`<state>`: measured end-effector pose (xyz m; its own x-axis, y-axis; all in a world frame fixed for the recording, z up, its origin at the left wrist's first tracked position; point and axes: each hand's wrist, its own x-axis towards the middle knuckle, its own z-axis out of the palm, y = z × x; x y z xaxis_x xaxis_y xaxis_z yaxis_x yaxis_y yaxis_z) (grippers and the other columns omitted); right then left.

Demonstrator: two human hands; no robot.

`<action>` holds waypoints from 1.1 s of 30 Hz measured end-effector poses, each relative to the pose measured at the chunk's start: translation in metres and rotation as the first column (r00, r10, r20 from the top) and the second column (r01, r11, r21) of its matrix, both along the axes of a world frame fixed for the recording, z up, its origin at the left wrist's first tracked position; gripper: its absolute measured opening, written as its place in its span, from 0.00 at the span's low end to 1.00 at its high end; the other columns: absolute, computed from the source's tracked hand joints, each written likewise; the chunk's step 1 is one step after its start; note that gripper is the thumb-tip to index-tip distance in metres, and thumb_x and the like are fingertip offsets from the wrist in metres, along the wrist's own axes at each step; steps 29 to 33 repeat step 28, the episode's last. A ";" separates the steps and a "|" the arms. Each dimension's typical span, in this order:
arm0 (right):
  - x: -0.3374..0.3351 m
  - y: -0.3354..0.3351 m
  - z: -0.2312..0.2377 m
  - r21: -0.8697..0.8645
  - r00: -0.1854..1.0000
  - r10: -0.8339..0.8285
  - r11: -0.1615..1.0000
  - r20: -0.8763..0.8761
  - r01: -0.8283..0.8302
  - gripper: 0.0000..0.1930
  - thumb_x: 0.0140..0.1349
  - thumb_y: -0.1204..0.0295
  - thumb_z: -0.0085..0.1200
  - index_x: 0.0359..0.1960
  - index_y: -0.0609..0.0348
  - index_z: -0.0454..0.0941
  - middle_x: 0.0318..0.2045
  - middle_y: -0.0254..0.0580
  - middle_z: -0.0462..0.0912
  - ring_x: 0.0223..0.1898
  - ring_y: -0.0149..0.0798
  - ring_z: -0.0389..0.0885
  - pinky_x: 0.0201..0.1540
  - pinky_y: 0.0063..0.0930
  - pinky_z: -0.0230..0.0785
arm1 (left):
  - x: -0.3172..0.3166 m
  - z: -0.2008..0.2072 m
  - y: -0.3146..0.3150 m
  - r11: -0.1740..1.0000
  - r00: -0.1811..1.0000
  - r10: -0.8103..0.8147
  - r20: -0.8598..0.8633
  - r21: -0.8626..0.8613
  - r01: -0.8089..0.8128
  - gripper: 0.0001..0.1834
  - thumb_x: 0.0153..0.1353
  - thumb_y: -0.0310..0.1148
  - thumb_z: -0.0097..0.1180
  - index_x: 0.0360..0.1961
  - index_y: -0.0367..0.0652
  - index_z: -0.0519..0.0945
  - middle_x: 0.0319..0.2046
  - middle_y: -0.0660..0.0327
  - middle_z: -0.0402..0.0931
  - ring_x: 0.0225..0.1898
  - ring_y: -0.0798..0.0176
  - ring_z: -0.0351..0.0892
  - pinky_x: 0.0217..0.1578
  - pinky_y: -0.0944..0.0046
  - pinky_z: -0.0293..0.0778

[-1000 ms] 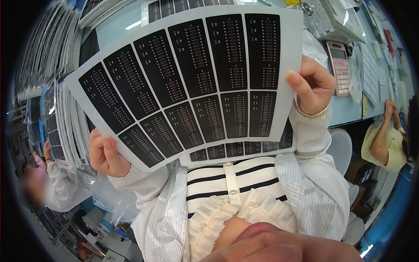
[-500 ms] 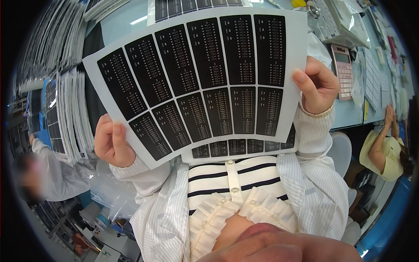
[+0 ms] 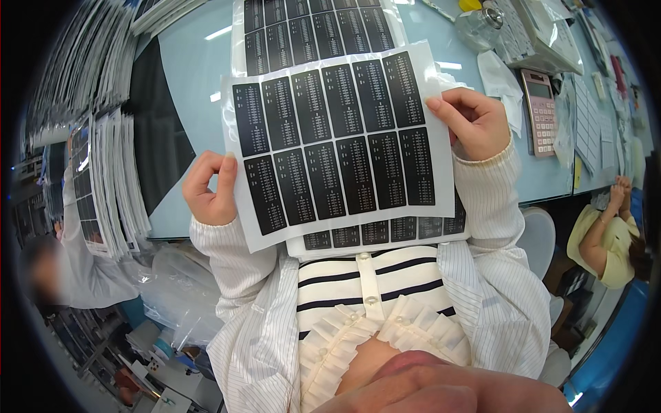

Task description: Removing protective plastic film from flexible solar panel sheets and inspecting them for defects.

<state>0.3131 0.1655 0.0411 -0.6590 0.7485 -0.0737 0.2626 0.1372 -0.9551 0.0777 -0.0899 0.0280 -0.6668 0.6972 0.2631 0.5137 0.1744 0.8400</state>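
Between my two hands I hold up a white sheet (image 3: 334,143) printed with two rows of black label panels, tilted slightly. My left hand (image 3: 212,187) pinches its left edge between thumb and fingers. At the right edge, my right hand (image 3: 475,124) pinches it the same way. Under the sheet, close to my body, lies a stack of similar printed sheets (image 3: 387,233), mostly covered. Beyond the held sheet, another pile of black-panelled sheets (image 3: 318,34) rests on the table, its near part hidden.
The pale blue table (image 3: 196,82) carries a pink calculator (image 3: 540,113), a clear jar with a metal top (image 3: 485,24) and crumpled white wrapping (image 3: 499,82) at right. Tall paper stacks (image 3: 76,62) stand at left. A person in yellow (image 3: 600,241) sits at far right; another person is at far left.
The sheet has been lowered and brought away from my face, so it looks smaller and flatter. Both hands moved with it, the left one inward. More of the far pile now shows.
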 end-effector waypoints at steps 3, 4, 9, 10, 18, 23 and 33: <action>0.002 0.000 0.003 0.000 0.998 0.024 1.000 0.059 -0.024 0.11 0.53 0.69 0.58 0.32 0.66 0.79 0.19 0.36 0.79 0.14 0.22 0.70 0.16 0.13 0.59 | -0.006 -0.002 -0.008 0.993 0.993 -0.116 0.004 -0.018 0.116 0.11 0.57 0.28 0.50 0.22 0.31 0.72 0.17 0.62 0.67 0.20 0.70 0.63 0.23 0.72 0.59; 0.002 -0.001 0.005 -0.001 0.998 0.038 0.999 0.052 -0.038 0.11 0.53 0.70 0.58 0.32 0.66 0.78 0.19 0.36 0.79 0.14 0.22 0.70 0.16 0.12 0.59 | -0.008 -0.001 -0.012 0.982 0.982 -0.188 0.032 -0.017 0.189 0.12 0.57 0.31 0.50 0.23 0.31 0.72 0.18 0.62 0.68 0.21 0.70 0.64 0.23 0.72 0.59; 0.013 0.001 0.009 -0.092 0.983 0.124 0.989 0.132 -0.112 0.09 0.55 0.72 0.55 0.33 0.66 0.77 0.21 0.35 0.78 0.16 0.21 0.69 0.19 0.12 0.59 | -0.003 0.016 -0.028 0.918 0.917 -0.359 0.173 -0.115 0.380 0.15 0.56 0.38 0.52 0.29 0.32 0.74 0.20 0.62 0.69 0.21 0.70 0.64 0.23 0.72 0.59; 0.016 0.002 0.009 -0.103 0.977 0.133 0.988 0.165 -0.117 0.09 0.55 0.72 0.55 0.33 0.67 0.77 0.21 0.35 0.78 0.15 0.21 0.69 0.19 0.12 0.59 | 0.001 0.021 -0.028 0.881 0.895 -0.405 0.188 -0.181 0.437 0.16 0.55 0.39 0.52 0.31 0.33 0.75 0.21 0.62 0.69 0.21 0.70 0.64 0.22 0.73 0.59; 0.024 0.009 0.009 -0.089 0.944 0.218 0.975 0.248 -0.202 0.08 0.54 0.74 0.56 0.32 0.66 0.75 0.21 0.35 0.77 0.16 0.22 0.70 0.19 0.12 0.60 | 0.013 0.025 -0.036 0.870 0.887 -0.352 0.299 -0.245 0.428 0.14 0.57 0.35 0.48 0.32 0.31 0.74 0.20 0.59 0.71 0.21 0.69 0.65 0.22 0.72 0.60; 0.023 0.007 0.011 -0.150 0.989 0.142 0.979 0.031 -0.136 0.10 0.52 0.78 0.56 0.36 0.68 0.73 0.25 0.37 0.78 0.19 0.23 0.72 0.21 0.12 0.64 | 0.018 0.025 -0.034 0.899 0.886 -0.275 0.374 -0.227 0.374 0.13 0.59 0.31 0.45 0.32 0.29 0.74 0.22 0.56 0.72 0.23 0.65 0.69 0.26 0.69 0.63; 0.031 0.014 0.013 -0.255 0.881 0.391 0.910 0.268 -0.326 0.14 0.54 0.80 0.54 0.42 0.69 0.70 0.35 0.45 0.78 0.21 0.25 0.75 0.23 0.12 0.67 | 0.013 0.023 -0.038 0.843 0.847 -0.376 0.376 -0.239 0.481 0.14 0.59 0.34 0.47 0.32 0.30 0.74 0.23 0.55 0.73 0.23 0.63 0.69 0.27 0.69 0.64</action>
